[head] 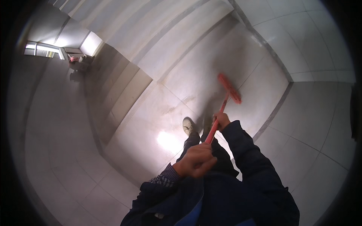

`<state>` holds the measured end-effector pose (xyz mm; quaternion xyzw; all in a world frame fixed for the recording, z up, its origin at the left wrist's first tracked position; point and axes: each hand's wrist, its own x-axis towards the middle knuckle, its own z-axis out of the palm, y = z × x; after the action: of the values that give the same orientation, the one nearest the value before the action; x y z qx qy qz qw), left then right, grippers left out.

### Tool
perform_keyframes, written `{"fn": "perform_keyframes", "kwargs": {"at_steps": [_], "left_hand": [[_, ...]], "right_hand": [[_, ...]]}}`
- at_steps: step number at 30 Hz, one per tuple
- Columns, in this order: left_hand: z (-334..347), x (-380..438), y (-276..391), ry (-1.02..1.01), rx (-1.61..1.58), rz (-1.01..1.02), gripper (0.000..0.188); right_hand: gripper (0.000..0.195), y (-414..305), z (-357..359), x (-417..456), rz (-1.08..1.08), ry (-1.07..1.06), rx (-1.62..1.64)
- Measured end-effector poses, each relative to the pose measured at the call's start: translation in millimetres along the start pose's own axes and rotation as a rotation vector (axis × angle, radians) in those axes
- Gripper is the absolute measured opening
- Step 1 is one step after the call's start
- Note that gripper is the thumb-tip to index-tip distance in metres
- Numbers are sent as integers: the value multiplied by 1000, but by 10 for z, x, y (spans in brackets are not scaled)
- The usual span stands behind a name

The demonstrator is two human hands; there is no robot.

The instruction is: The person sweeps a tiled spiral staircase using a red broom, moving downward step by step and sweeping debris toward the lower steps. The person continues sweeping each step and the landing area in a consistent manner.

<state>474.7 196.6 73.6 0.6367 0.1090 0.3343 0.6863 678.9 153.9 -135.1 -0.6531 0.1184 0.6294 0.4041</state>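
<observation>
A red broom (230, 89) slants away from my body, its bristled head against the tiled landing floor (195, 87). Around the upper end of its handle my left hand (196, 160) is closed. Lower on the same handle, nearer the broom head, my right hand (222, 121) grips it. A light-coloured shoe (187, 126) shows on the floor left of the handle; the other foot is mostly hidden in shadow and behind the handle. Faint dark smudges (178, 106) mark the floor ahead of the shoe.
Steps (158, 36) rise from the landing's far side. At the left edge another flight (124, 96) leads down. Tiled walls (294, 36) with dark skirting close the right side. Far off at left are a window (44, 50) and a pile of objects (79, 60) too small to identify.
</observation>
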Motion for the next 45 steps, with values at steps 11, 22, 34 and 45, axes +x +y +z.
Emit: {"fn": "perform_keyframes", "kwargs": {"at_steps": [11,22,34,45], "left_hand": [[-70,-153,1227,17,565,-222,15],[315,84,1482,-68,230,-31,21],[349,41,475,-50,336,-239,14],[440,621,868,-416,285,49,21]], "right_hand": [[17,1036,2096,-788,349,-725,183],[22,374,985,-1277,96,-257,187],[15,521,374,-319,-35,-90,96],[21,0,861,-690,65,-354,327]]}}
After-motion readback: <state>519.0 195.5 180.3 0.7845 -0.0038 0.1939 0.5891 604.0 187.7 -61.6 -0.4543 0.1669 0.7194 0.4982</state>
